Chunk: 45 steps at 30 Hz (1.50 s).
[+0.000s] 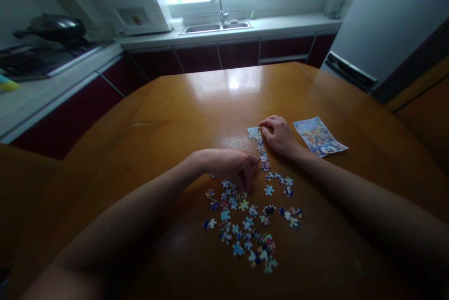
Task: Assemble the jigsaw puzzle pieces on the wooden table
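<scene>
A narrow joined strip of jigsaw puzzle (254,132) lies on the table, bending down toward me. My right hand (278,135) rests at its far right edge, thumb and forefinger closed against it and the other fingers curled. Just left of the strip is my left hand (235,165), its fingers bent downward and drawn together; whatever may be between the fingertips is hidden. Under and in front of that hand lie many loose jigsaw pieces (237,249), heaped and partly overlapping. A short row of pieces (277,177) sits just below the strip.
A creased printed picture sheet (319,136) lies right of my right hand. The wooden table (196,113) has a glossy top. Beyond stand a counter with a sink (203,28), a microwave (138,15), a wok (56,28) on the stove, and a fridge (393,19) at right.
</scene>
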### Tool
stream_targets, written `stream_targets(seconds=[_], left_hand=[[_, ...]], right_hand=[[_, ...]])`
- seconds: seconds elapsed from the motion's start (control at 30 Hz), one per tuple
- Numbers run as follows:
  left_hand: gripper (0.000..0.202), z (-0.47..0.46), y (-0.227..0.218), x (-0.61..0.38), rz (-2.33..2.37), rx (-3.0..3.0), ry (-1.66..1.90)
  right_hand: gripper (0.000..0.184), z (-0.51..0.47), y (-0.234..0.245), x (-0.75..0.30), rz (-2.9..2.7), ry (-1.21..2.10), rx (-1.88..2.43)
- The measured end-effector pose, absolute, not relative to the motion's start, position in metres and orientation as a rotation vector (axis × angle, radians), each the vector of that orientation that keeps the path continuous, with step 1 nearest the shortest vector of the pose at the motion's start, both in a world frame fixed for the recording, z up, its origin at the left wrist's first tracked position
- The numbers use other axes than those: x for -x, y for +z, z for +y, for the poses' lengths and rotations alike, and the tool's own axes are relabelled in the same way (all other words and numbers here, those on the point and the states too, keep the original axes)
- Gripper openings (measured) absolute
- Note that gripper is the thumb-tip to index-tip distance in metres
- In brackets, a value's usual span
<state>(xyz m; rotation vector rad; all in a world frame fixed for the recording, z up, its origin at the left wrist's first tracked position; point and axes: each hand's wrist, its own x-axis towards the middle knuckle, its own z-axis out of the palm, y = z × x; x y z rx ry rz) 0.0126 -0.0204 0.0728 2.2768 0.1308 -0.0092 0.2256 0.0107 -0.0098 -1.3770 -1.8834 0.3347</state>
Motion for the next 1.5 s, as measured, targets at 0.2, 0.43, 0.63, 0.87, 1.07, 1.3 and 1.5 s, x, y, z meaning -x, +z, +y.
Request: stream_targets(seconds=[0.2,0.43,0.63,0.87,1.07,1.3,1.5], left_hand=[[0.016,-0.019,0.071,-0.011,0.167,-2.333,-0.102],[0.005,-0.016,0.063,-0.01,0.177,-2.334,-0.081],[0.011,-0.016,0.064,-0.013,0.153,-2.377,-0.113],[0.007,-0.018,0.065,-0.012,0.183,-2.397,-0.117],[0.009,-0.018,0.064,-0.012,0.173,-2.436,-0.095],[0.014,-0.021,0.069,-0.015,0.149,-2.385,-0.067],[0.009,-0.019,0.066,-0.015,0.222,-2.235,-0.16]], right_hand=[[0.018,0.011,-0.01,-0.226,-1.885,0.345,1.384],[0.018,0.011,-0.009,-0.226,-1.891,0.331,1.376],[0.017,0.011,-0.01,-0.225,-1.887,0.327,1.378],[0.016,0.012,-0.011,-0.225,-1.88,0.336,1.378],[0.016,0.012,-0.012,-0.225,-1.877,0.338,1.365],[0.014,0.012,-0.012,-0.226,-1.876,0.353,1.357],[0.015,0.013,-0.013,-0.226,-1.874,0.351,1.372]])
